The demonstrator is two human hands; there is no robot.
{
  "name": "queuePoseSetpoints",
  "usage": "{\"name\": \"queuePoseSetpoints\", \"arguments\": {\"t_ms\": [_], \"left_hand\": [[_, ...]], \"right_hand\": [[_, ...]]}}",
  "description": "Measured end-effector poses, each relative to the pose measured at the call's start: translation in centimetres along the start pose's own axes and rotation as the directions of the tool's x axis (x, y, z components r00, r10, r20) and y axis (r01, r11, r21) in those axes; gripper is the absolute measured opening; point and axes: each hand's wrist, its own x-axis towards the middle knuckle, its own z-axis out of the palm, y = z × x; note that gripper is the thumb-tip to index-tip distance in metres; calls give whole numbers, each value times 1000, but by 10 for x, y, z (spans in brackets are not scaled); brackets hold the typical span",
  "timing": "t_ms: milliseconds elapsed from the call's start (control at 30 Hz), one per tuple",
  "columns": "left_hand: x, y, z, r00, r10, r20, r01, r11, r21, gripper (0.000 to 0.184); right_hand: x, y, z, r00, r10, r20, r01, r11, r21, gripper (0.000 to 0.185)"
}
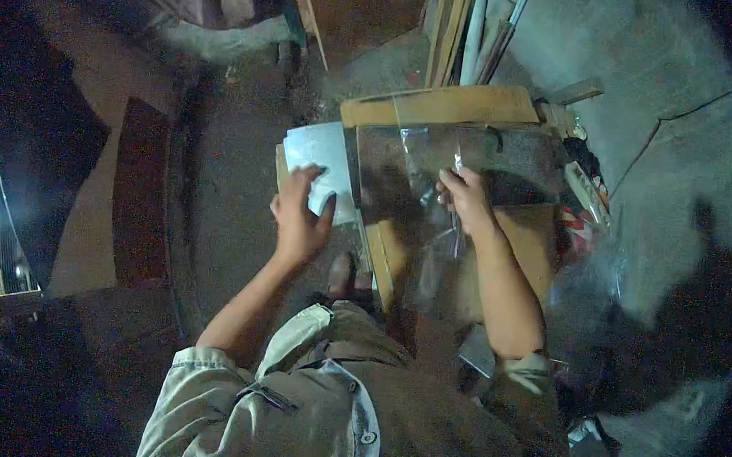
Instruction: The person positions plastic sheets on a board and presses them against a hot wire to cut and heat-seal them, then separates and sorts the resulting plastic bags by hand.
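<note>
My left hand [300,215] has its thumb and fingers apart over a stack of white sheets [317,146], at the left edge of the work surface. Whether its fingertips press on the top sheet I cannot tell. My right hand [469,200] is closed in a pinch over the dark middle of the surface. Between its fingers is a thin clear plastic film [458,160], seen mostly by its shiny glints. The film's full outline is too faint to make out.
A tan wooden board [453,105] edges the far side of the surface. Brown cardboard [510,257] lies under my right forearm. Poles and timber strips [472,31] lean behind. A cracked wall [672,167] stands at right, with clutter [588,194] beside the surface.
</note>
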Motion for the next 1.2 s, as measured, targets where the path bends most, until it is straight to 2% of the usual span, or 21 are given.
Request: {"name": "queuePoseSetpoints", "arguments": {"t_ms": [67,100,167,200,300,333,400,433,500,533,600,633,667,733,767,833,1200], "left_hand": [[-15,13,15,986,52,157,-91,964,251,54],[-20,21,17,959,23,283,-104,956,275,54],[-28,37,23,918,56,394,-186,935,302,59],[-31,41,28,897,67,436,-219,926,308,61],[-36,47,49,864,90,496,-284,900,330,67],[-35,50,53,862,82,501,-278,902,329,67],[-30,53,58,842,62,536,-269,909,318,68],[-27,53,62,833,31,552,-247,914,322,69],[-20,53,61,826,22,564,-248,912,328,71],[-16,52,60,822,13,570,-250,906,340,73],[-9,47,65,835,42,549,-275,895,351,73],[-4,47,66,839,32,543,-266,895,359,74],[0,47,66,843,22,538,-258,894,366,74],[3,37,74,864,54,500,-263,897,356,75],[3,34,76,885,89,457,-270,898,348,76],[6,34,76,886,85,456,-271,893,360,76],[-19,50,66,811,46,584,-293,895,337,82]], "right_hand": [[16,-1,0,1000,-9,26,10,999,-45,16],[28,5,-2,998,-58,8,58,993,-98,16],[61,26,-9,985,-173,-4,168,965,-200,15],[64,21,-6,987,-164,0,160,966,-202,15],[75,10,-1,991,-134,-28,130,984,-125,12],[82,11,-1,990,-116,-75,109,989,-99,19],[98,18,-8,931,-353,-93,292,872,-393,24],[95,19,-9,934,-344,-96,282,874,-395,24],[76,8,-8,732,-656,-185,372,613,-697,31],[60,-3,-5,737,-649,-186,364,614,-700,31],[25,-19,-1,663,-749,18,290,234,-928,37],[12,-18,-3,748,-663,33,346,347,-872,40],[1,-10,-4,753,-657,32,342,350,-872,40],[-14,8,-5,836,-510,202,399,314,-861,49],[-20,18,-4,841,-502,201,395,318,-862,49],[-25,34,-1,837,-480,261,344,91,-935,51],[7,42,5,789,-585,189,299,97,-949,53]]}}
